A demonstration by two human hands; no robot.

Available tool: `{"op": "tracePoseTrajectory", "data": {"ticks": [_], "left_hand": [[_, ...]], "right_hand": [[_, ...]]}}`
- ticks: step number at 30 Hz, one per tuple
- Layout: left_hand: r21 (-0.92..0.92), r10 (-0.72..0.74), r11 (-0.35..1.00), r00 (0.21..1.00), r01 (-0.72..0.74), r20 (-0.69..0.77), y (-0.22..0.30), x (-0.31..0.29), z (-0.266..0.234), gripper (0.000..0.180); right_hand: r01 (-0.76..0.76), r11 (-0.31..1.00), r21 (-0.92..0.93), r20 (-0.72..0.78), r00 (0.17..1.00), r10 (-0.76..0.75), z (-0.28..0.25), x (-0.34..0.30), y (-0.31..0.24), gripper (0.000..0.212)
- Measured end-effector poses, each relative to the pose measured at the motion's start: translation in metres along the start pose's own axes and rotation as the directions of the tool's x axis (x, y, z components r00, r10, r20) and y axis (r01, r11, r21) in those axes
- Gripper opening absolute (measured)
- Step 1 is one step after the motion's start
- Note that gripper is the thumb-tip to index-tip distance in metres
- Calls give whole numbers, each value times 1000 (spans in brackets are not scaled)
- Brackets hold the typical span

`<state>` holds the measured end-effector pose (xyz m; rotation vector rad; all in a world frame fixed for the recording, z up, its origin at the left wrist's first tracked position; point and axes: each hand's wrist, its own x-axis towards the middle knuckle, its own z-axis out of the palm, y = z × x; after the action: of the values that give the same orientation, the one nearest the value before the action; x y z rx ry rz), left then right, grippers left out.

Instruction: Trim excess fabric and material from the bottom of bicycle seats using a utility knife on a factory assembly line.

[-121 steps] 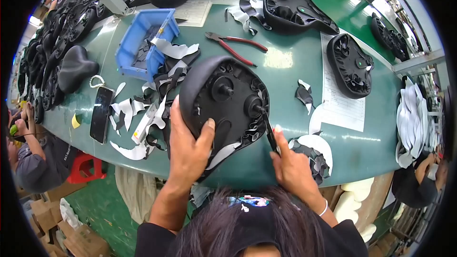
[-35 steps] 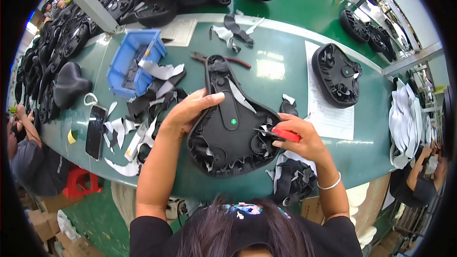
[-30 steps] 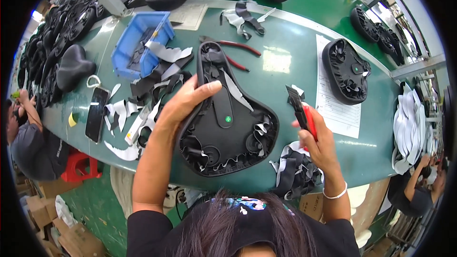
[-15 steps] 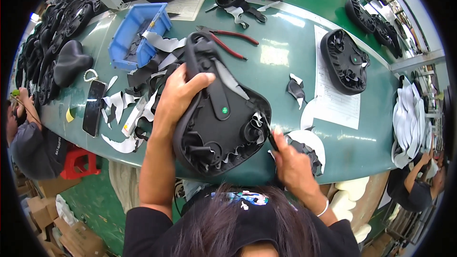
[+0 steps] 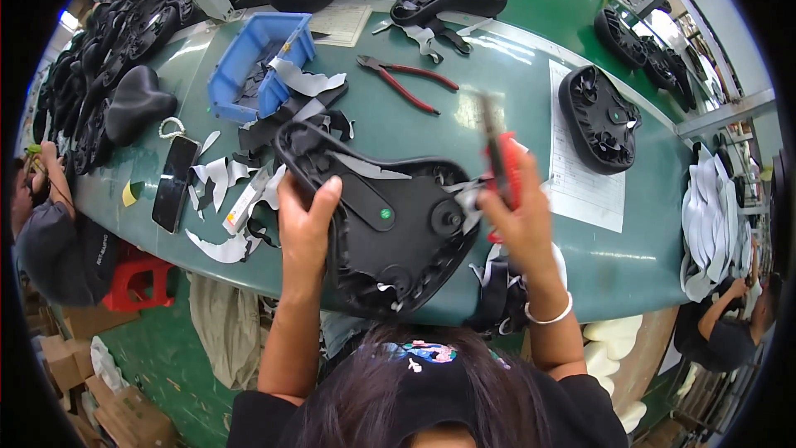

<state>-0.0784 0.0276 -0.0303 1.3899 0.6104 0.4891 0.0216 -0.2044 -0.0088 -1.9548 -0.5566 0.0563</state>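
Observation:
A black bicycle saddle [image 5: 356, 241] lies underside up near the table's front edge. My left hand [image 5: 305, 220] grips its left rim, thumb on top. Over the right rim, my right hand [image 5: 524, 220] is closed around a red and dark hand tool [image 5: 506, 168], smeared by motion, so its exact kind is unclear. The thumb side of this hand also seems to pinch a black-and-white strip of cover material [image 5: 468, 199] at the saddle's edge. A loose white strip [image 5: 369, 168] lies in the saddle's recess. Dark and white scraps [image 5: 497, 286] lie below my right hand.
Red-handled cutting pliers [image 5: 406, 83], a blue bin [image 5: 217, 87], a phone [image 5: 172, 187] and cut scraps [image 5: 220, 178] lie on the table. Another saddle [image 5: 599, 120] rests on a paper sheet at the right. Saddles [image 5: 70, 91] pile up at the left; co-workers sit at both sides.
The saddle has turned and lies lower at its narrow end. My right hand has risen from the rim, swinging the tool up and showing its red part. My left hand has shifted down the rim.

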Motion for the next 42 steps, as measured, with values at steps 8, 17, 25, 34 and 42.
{"op": "tracePoseTrajectory", "data": {"ticks": [8, 17, 25, 34, 42], "left_hand": [[473, 350, 376, 595, -797, 723, 45, -4, 86, 36], [385, 183, 663, 638, -642, 748, 23, 20, 98, 17], [-802, 370, 472, 744, 366, 557, 25, 59, 66, 20], [341, 751, 150, 331, -928, 572, 24, 89, 111, 19], [-407, -69, 889, 941, 209, 332, 26, 92, 82, 44]], "right_hand": [[44, 999, 3, 123, 991, -44, -17, -3, -31, 55], [307, 794, -525, 383, 918, -102, -63, -24, 6, 56], [18, 788, -615, 174, 978, 114, -24, -81, -23, 50], [97, 640, -762, 163, 986, 45, -20, -4, -19, 44], [241, 525, -816, 311, 949, 48, -54, 0, -20, 43]]}}
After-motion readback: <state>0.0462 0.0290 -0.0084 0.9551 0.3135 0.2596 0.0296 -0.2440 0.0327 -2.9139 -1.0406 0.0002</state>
